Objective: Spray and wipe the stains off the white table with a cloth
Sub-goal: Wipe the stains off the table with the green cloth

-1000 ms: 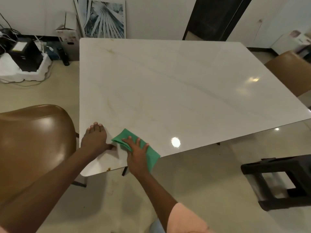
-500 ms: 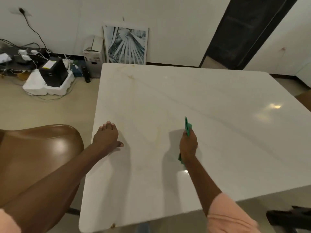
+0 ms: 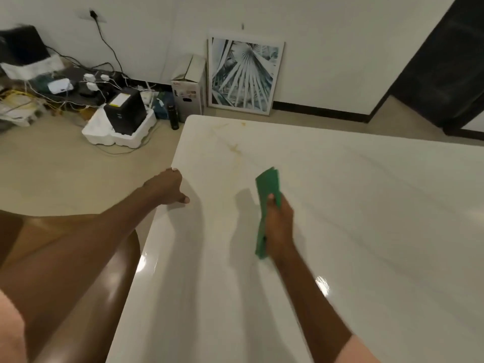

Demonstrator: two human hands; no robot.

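Note:
The white table (image 3: 353, 205) fills the right and lower part of the head view. Yellowish stains (image 3: 233, 146) streak its far left corner and run down toward its middle. My right hand (image 3: 279, 226) is shut on a folded green cloth (image 3: 267, 187), held edge-up just above the tabletop, a little short of the stains. My left hand (image 3: 167, 187) rests on the table's left edge with the fingers over the rim and the thumb on top. No spray bottle is in view.
A brown chair (image 3: 110, 279) stands against the table's left side under my left arm. On the floor beyond are a black box in white foam (image 3: 123, 119), cables, a cardboard box (image 3: 187, 85), a small dark bottle (image 3: 174, 116) and a framed picture (image 3: 243, 74).
My right hand lifted the cloth off the near edge and carried it farther up the table toward the stained corner. My left hand slid forward along the left edge. The view moved forward.

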